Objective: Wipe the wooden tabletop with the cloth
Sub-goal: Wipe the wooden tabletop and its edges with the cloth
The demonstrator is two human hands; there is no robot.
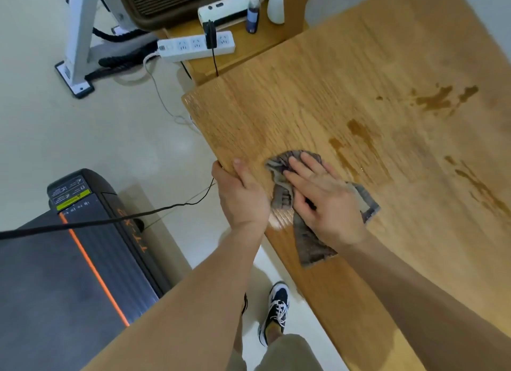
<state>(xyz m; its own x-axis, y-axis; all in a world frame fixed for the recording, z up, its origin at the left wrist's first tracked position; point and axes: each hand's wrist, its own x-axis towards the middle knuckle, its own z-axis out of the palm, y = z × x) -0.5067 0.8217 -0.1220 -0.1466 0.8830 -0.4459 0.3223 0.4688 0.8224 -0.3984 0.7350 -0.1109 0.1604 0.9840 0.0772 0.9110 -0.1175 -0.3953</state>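
1. My right hand [323,202] lies flat on the cloth [309,240], fingers straight and slightly spread, pressing it onto the wooden tabletop [359,74]. The grey patterned cloth is bunched under my palm, and one end trails back past my wrist toward the near edge.
2. My left hand [240,193] grips the table's edge just beside the cloth. The thumb is on top and the fingers curl under the edge, out of sight.
3. The wood is pale and grained. A dark wet streak [359,132] lies near my right fingertips on the little-finger side. A splatter [439,99] sits well beyond it, and another streak [478,188] lies off past my knuckles.
4. The edge under my left thumb runs on to a corner [190,99] ahead of that thumb. Past the corner, a lower wooden stand [249,55] carries a white power strip [193,47], a blue bottle [253,14] and a white bottle [276,5].
5. Broad tabletop stretches away from my right knuckles to the frame's border.
6. Outside my left knuckles is cream floor [83,135], with a treadmill [69,260] and a black cable [110,221] across it. My shoe [276,310] stands below my wrists.
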